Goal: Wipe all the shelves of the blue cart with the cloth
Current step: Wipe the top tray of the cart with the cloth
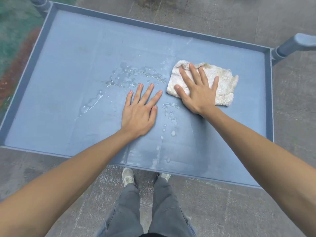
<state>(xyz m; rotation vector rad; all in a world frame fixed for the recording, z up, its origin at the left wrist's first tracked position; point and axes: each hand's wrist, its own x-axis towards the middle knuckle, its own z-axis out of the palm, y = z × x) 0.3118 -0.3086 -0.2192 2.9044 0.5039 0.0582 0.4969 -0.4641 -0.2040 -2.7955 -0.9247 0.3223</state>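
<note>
The blue cart's top shelf (56, 86) fills most of the head view, a shallow tray with a raised rim. Water drops and streaks (136, 74) lie across its middle and run toward the near edge. A folded white cloth (224, 86) lies on the right part of the shelf. My right hand (196, 89) presses flat on the cloth's left half, fingers spread. My left hand (139, 110) rests flat on the bare shelf just left of the cloth, fingers spread, holding nothing. The lower shelves are hidden under the top one.
The cart's handle posts (290, 47) stick out at the far right and the far left corner (41, 4). Grey paving (222, 19) surrounds the cart. A green and red mat (15, 40) lies to the left. My shoes (127, 177) stand at the near rim.
</note>
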